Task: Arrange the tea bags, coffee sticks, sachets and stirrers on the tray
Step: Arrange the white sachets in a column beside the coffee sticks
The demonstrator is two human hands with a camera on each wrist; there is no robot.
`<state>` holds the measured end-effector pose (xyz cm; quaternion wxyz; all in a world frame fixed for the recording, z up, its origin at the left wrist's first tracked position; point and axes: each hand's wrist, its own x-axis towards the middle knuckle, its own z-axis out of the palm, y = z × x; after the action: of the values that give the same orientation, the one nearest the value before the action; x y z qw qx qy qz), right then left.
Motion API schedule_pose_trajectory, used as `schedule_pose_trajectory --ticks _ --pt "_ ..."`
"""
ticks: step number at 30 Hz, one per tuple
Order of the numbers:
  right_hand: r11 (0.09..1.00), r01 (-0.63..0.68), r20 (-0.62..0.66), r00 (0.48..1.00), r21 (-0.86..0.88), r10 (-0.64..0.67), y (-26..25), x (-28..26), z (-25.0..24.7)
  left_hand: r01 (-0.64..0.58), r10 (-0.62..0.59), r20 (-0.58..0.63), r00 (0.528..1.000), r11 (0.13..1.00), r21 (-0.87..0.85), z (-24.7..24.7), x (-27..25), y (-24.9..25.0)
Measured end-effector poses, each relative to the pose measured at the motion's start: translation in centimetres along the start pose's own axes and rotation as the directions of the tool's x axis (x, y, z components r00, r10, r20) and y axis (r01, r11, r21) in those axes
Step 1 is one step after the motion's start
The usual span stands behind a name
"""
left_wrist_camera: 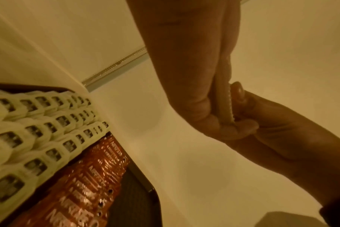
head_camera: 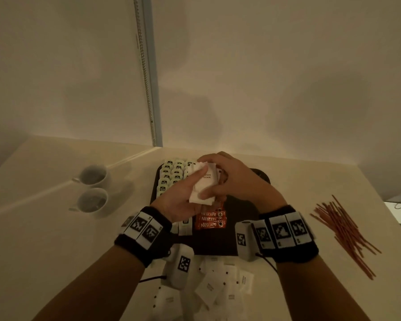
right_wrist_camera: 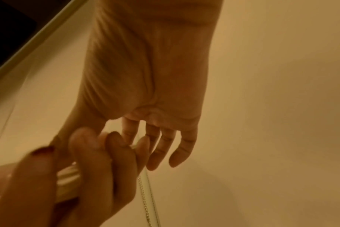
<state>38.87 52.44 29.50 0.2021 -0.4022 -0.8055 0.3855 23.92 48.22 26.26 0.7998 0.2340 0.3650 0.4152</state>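
**A:** so where's this at? Hands first.

**B:** Both hands are up over the middle of the tray (head_camera: 262, 176). The left hand (head_camera: 183, 198) is grasping a little stack of white sachets (head_camera: 205, 185), thumb on top, fingers curled underneath. The right hand (head_camera: 235, 179) has its thumb and forefinger pinched on the stack's far and right edges; from the right wrist view the other fingers hang loose. Looks like squaring the stack up, that's my guess anyway.

**A:** what's already on the tray?

**B:** Tea bags (head_camera: 171, 174) are done I'd say: tidy overlapping rows filling the tray's 9-to-11 o'clock side. Coffee sticks (head_camera: 210, 220) sit right beside them toward the centre, a neat orange row running from under the hands down toward 6 o'clock. The 3 o'clock side of the tray shows bare dark surface.

**A:** and what's left?

**B:** Quite a bit. More loose sachets (head_camera: 214, 283) are scattered on the tabletop (head_camera: 44, 239) at 6 o'clock, just off the tray's near edge, partly hidden by the wrists. The stirrers (head_camera: 344, 230) lie in a messy heap on the tabletop at 3 o'clock, well apart from the tray, untouched as far as I can tell.

**A:** so, halfway?

**B:** Roughly. Two kinds placed, sachets in progress, stirrers not begun. Also two white cups (head_camera: 93, 188) at 9 o'clock on the tabletop, not part of the job.
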Motion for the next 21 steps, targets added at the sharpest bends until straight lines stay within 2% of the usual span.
schedule_pose_trajectory --ticks 3,8,15,17,19,21 --pt "0.996 -0.009 -0.087 0.996 0.092 0.017 0.9 -0.2 0.3 0.000 0.004 -0.045 0.999 0.996 0.085 -0.2 0.7 0.5" --pt "0.988 0.028 -0.196 0.981 0.150 0.002 1.4 -0.1 0.3 -0.042 0.040 -0.051 0.998 0.998 -0.051 -0.4 1.4 1.1" --pt "0.981 0.001 -0.283 0.957 0.193 0.054 2.2 -0.1 0.2 -0.124 0.120 -0.142 0.983 0.992 -0.022 -0.8 2.2 0.5" --pt "0.966 -0.017 -0.303 0.948 0.257 0.098 2.6 -0.2 0.3 -0.147 0.145 -0.151 0.978 0.989 0.000 -0.7 2.3 0.2" --pt "0.953 -0.050 -0.311 0.939 0.298 0.146 3.0 -0.4 0.2 -0.173 0.186 -0.166 0.968 0.981 0.091 -0.5 2.5 -0.2" --pt "0.929 -0.097 -0.233 0.954 0.356 0.189 3.3 -0.6 -0.2 -0.192 0.225 -0.201 0.953 0.967 0.170 -0.5 2.8 -0.6"
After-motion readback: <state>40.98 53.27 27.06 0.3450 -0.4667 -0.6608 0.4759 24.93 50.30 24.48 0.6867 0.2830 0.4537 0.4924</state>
